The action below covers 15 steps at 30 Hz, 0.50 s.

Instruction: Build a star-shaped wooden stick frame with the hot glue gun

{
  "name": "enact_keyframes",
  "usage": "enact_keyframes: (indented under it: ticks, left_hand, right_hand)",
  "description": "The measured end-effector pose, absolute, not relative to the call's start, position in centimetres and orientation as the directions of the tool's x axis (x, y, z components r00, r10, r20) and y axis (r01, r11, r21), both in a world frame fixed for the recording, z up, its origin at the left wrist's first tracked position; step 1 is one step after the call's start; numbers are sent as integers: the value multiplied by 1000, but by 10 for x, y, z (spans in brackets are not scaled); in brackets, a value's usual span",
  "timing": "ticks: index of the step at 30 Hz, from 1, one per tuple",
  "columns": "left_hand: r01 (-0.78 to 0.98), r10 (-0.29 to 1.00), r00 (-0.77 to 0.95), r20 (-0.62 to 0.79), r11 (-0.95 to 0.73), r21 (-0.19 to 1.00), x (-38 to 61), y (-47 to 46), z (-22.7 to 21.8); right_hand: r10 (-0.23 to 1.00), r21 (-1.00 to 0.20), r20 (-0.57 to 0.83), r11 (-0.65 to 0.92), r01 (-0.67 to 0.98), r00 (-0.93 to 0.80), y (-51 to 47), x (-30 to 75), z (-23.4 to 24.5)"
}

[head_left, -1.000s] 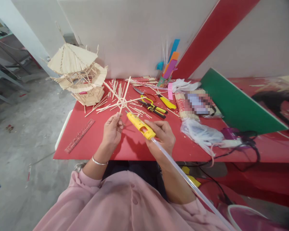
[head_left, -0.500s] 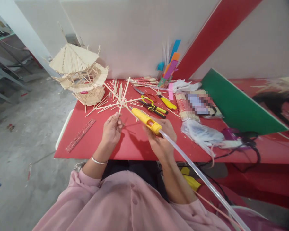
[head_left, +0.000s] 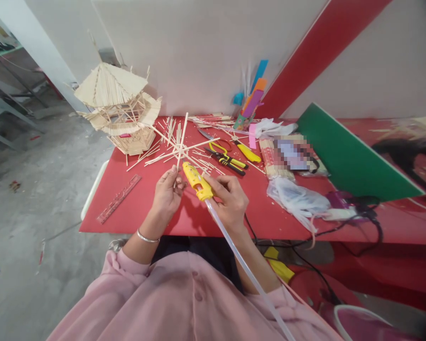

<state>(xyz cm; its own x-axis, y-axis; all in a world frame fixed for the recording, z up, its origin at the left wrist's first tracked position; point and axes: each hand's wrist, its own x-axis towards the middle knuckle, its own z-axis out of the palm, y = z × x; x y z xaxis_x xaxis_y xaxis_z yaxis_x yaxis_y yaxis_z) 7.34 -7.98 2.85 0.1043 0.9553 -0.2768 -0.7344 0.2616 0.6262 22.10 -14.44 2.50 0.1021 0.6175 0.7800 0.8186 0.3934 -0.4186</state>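
- Gluing, as I judge it from my remote post: step in hand, a joint near the centre of the stick frame.
- Left hand: one, clamped in a thumb-and-finger pinch on the near arm of the frame.
- Right hand: one, wrapped on the yellow glue gun, its tip just beside the frame's centre; touching or not, I cannot tell. Hands apart from each other.
- Glue stick: one, long, clear, running from the gun's rear past the near edge of the worktop.
- Next move, my judgement: calls for a steady left pinch and a small, exact placing of the tip on the joint, without twisting the crossing.
- Location of frame: left half of the worktop, roughly midway between near and far edges. Flat or slightly raised: I cannot tell.
- Appearance of frame: pale, thin, straight sticks, crossed star-fashion, arms pointing outward; some I cannot separate from loose sticks behind. Glue at the joints: too small for me to see.
- Adjacent stock: tiered stick model, far left corner; clear ruler, near left corner; yellow-and-black hand tool, right of the frame.
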Motion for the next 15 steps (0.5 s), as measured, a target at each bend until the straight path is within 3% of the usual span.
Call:
enact_keyframes:
  ticks: [4, 15]
  left_hand:
    - [-729, 953, 104, -283, 267, 630, 74, -79, 30]
    - [-706, 973, 94, -211, 214, 675, 75, -80, 20]
  right_hand:
    - [586, -411, 806, 457, 789, 81, -147, 222, 24]
    - [588, -427, 798, 396, 813, 132, -138, 218, 26]
